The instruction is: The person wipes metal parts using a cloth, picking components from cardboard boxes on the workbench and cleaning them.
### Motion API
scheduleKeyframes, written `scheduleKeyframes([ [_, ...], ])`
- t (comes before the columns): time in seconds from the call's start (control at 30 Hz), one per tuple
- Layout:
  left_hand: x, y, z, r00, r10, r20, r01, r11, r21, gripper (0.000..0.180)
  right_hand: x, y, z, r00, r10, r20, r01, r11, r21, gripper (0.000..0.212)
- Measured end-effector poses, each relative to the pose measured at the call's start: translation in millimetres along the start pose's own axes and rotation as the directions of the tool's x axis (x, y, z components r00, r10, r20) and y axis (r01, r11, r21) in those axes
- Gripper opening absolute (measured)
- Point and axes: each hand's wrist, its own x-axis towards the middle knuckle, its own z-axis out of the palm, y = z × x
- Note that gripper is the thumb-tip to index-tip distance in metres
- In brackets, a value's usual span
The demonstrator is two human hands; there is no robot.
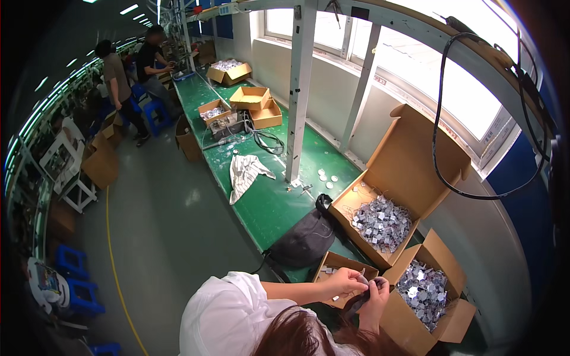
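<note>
Fingertips pinched together, left hand (pixel 345 283) and right hand (pixel 375 299) hold a dark strip-like piece (pixel 356 304) over a sparsely filled small carton (pixel 351 259); metallic pieces (pixel 381 222) heap two larger cartons (pixel 424 145), finished or unfinished unclear.

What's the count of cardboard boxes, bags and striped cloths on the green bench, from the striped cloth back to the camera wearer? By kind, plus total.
Cardboard boxes: 3 (lidded box, flapped box, small box)
Black bag: 1
Striped cloth: 1
Total: 5
</note>
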Motion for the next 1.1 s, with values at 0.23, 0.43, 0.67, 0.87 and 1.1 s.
scheduleKeyframes([
  [0.23, 9.0, -7.7, -1.7, 0.994, 0.034, -0.106, -0.019, 0.990, 0.140, 0.015, -6.6, -16.7, 18.8, 0.990, -0.118, -0.073, 0.110, 0.988, -0.106, 0.011],
  [0.43, 1.5, -6.0, -4.0, 0.995, -0.012, -0.100, 0.025, 0.990, 0.136, 0.014, -7.5, -5.6, 19.6, 0.983, -0.165, -0.078, 0.158, 0.984, -0.081, 0.014],
  [0.67, -12.2, 1.8, 14.1, 0.980, 0.141, -0.143, -0.113, 0.976, 0.188, 0.012, -11.7, -15.2, -4.3, 0.991, -0.132, 0.000, 0.131, 0.988, -0.082, 0.012],
  [0.87, -14.7, -10.4, 35.0, 0.963, 0.193, -0.188, -0.162, 0.972, 0.169, 0.010, -20.2, -36.5, -37.5, 0.968, -0.032, 0.247, 0.078, 0.980, -0.181, 0.016],
  [1.1, -11.3, -18.7, 68.5, 0.952, 0.272, -0.141, -0.223, 0.931, 0.288, 0.010, -29.2, -55.8, -70.6, 0.981, 0.076, 0.181, -0.077, 0.997, -0.004, 0.008],
])
